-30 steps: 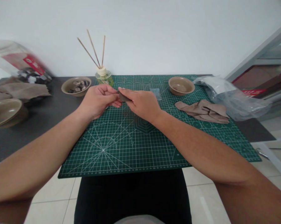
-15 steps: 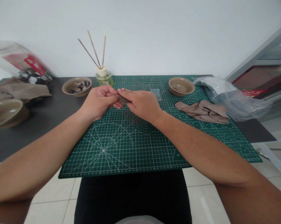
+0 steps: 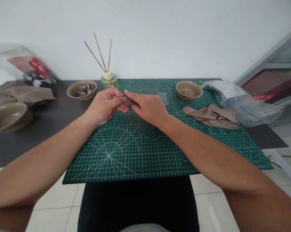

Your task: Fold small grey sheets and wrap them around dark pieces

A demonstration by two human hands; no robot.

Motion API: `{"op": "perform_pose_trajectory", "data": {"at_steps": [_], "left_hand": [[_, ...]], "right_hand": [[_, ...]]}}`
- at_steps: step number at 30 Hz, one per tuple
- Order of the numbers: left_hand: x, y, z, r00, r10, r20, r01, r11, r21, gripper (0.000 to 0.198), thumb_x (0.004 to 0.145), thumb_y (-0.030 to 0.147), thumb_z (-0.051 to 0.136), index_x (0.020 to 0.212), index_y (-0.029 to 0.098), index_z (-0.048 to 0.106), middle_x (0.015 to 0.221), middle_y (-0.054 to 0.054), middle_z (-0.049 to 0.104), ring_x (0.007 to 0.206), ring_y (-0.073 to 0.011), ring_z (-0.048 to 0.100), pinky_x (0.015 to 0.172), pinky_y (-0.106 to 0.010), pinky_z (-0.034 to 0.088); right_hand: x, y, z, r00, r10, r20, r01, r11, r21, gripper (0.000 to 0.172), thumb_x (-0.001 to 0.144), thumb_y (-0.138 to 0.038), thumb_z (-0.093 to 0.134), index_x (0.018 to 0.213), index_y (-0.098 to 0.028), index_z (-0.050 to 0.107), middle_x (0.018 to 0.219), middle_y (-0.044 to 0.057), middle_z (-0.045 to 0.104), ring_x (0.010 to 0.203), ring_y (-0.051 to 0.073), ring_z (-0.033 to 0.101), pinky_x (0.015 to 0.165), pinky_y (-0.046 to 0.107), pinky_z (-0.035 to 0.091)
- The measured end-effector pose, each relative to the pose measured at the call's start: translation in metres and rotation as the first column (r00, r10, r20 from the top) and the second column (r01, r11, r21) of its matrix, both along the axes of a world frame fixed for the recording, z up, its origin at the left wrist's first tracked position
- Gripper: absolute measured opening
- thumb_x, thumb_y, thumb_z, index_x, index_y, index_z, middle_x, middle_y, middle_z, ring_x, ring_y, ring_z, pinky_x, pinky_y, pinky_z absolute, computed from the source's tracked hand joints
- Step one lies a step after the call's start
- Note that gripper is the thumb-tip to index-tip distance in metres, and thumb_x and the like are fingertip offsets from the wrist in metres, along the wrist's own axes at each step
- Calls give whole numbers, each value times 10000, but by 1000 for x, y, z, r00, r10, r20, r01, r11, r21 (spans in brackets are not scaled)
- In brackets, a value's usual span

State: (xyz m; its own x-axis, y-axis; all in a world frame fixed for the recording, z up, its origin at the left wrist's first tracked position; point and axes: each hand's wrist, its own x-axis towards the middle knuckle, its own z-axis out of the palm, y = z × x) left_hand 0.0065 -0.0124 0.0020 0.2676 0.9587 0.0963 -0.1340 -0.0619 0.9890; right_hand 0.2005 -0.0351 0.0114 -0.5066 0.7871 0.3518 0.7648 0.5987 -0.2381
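My left hand (image 3: pixel 106 105) and my right hand (image 3: pixel 149 107) meet above the far middle of the green cutting mat (image 3: pixel 126 151). Both are closed in a pinch on one small dark grey-brown piece (image 3: pixel 128 100), which is mostly hidden by the fingers. The left fingers curl round its left end, the right fingers lie over its right end. A small clear packet (image 3: pixel 162 96) lies on the mat just right of my right hand.
A reed diffuser (image 3: pixel 109 80) stands behind my hands. A bowl of small pieces (image 3: pixel 82 90) sits at left, another brown bowl (image 3: pixel 189 89) at right. Folded beige cloth (image 3: pixel 211 116) and a plastic bag (image 3: pixel 237 101) lie at right. A jar, cloth and bowl (image 3: pixel 7 116) are far left.
The view has shifted slightly, so everything sits a little further right in the picture. My hands keep the same pinch on the small piece, with only slight finger movement.
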Motion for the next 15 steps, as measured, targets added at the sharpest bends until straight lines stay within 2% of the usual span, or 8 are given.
{"op": "perform_pose_trajectory", "data": {"at_steps": [4,7,15], "left_hand": [[-1,0,1,997,-66,-28,65,997,-35,206,741,185,826,725,172,621,585,16,695,495,-95,635,522,-206,524],[0,-1,3,996,-74,-45,71,996,-54,254,726,188,851,677,179,602,562,24,664,467,-89,601,481,-204,472],[2,-3,6,997,-38,-71,35,998,-49,242,798,189,817,695,178,598,576,9,672,491,-115,636,504,-227,486]], "right_hand": [[1,2,-3,1000,23,3,-23,1000,1,508,1065,-223,473,1571,-271,490,1483,23,654,1240,185,693,949,274,530],[0,2,-3,999,33,9,-33,999,-8,496,1071,-234,476,1566,-268,496,1476,30,659,1224,183,700,940,270,528],[-1,0,-3,999,-11,34,10,1000,5,508,1074,-247,477,1582,-248,480,1381,73,724,1132,194,733,901,282,528]]}}
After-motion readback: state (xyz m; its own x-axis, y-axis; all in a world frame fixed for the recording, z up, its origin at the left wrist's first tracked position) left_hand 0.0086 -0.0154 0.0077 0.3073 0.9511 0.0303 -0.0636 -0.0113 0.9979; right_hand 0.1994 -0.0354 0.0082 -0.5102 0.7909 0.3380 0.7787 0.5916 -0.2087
